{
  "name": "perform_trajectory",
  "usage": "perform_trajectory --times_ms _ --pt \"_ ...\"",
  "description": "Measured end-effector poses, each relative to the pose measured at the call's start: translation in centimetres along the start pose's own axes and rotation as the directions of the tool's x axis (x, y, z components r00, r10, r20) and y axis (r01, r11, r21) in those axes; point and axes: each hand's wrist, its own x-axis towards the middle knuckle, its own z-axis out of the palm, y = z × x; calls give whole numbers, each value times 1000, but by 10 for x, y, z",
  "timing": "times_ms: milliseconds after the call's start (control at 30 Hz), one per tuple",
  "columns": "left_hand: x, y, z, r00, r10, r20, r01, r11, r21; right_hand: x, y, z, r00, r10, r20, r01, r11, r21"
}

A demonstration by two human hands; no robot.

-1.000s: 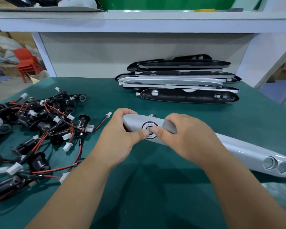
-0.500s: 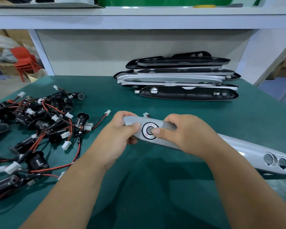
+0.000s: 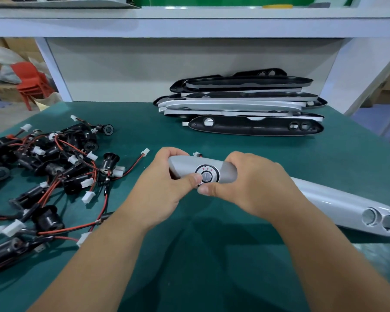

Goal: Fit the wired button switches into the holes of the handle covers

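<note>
Table: the green table (image 3: 212, 262) carries all the parts within reach.
Left hand: the left hand (image 3: 164, 190) has its fingers wrapped round the end of the silver handle cover (image 3: 324, 199), with the thumb on the rim of the dial. This probably braces the cover against the push.
Right hand: the right hand (image 3: 254, 188) has its fingers curled over the cover's top edge and its thumb at the dial's lower rim.
Button switch: the button switch (image 3: 208, 176) sits in the cover's left hole and looks nearly seated. Its white connector (image 3: 197, 154) pokes out behind.
Twin holes: the twin holes (image 3: 379, 218) at the cover's right end are unfilled.
Loose switches: the loose switches (image 3: 54, 167) lie tangled at the left as the supply.
Stacked covers: the stacked covers (image 3: 245, 109) lie at the back, below the shelf (image 3: 189, 25).
</note>
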Motion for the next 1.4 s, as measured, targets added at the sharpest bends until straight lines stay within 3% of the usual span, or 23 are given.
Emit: perform_trajectory --times_ms 700,800,1300,1400 --pt "-1 -6 1 997 4 77 2 997 -81 -2 -2 3 998 -62 -9 62 997 -46" --pt "-1 -6 1 999 9 51 0 986 -168 -3 -1 2 998 -64 0 64 997 -54" --pt "-4 6 4 998 66 -10 -67 991 -112 -3 -12 6 988 -47 -150 33 995 -94" --pt "-4 4 4 997 69 -23 -71 991 -114 -3 -8 1 995 -66 -76 61 996 -63"
